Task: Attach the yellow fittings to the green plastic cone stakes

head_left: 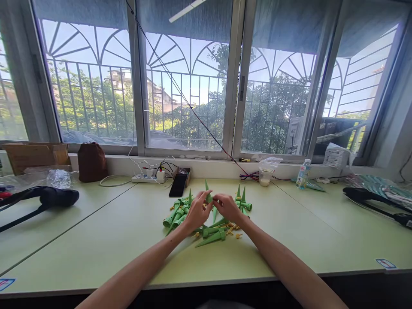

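My left hand is closed around the wide end of a green plastic spike, whose tip points up. Close against it, my right hand has its fingers pinched together at the spike's base; whatever lies between them is too small to make out. Green spikes with collars lie piled beside my left hand, such as this spike. More of them, including one spike, lie in front of my wrists. Small yellow plastic fittings are scattered among them. Behind my right hand, a few spikes stand point up.
A black phone lies behind the pile, near a white power strip. Along the window stand a brown pouch, a plastic-wrapped cup and a bottle. Black strapped devices lie at both sides.
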A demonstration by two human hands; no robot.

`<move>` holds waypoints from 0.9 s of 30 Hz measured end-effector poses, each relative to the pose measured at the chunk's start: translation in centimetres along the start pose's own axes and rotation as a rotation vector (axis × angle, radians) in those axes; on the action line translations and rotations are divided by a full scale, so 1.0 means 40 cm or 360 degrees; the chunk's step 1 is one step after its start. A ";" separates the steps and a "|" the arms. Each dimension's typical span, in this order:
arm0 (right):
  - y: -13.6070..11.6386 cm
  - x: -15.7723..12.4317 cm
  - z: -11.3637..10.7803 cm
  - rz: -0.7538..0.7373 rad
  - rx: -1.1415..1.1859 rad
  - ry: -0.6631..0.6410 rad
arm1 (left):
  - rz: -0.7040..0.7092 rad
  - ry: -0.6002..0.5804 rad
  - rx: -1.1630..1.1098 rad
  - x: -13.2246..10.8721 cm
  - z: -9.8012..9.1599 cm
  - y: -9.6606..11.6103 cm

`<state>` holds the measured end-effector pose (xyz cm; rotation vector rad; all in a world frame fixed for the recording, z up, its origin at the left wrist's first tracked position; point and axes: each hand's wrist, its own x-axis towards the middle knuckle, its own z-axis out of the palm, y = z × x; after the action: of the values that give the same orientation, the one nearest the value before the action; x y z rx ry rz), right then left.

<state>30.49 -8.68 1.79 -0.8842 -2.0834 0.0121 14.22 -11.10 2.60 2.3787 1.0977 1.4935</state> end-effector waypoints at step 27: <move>0.013 -0.002 0.014 -0.0017 -0.0493 -0.0335 | 0.0010 0.0219 0.0122 0.003 -0.001 -0.008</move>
<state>30.41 -8.18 1.22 -1.0961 -2.3257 -0.2388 14.07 -10.82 2.55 2.3610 1.1984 1.6681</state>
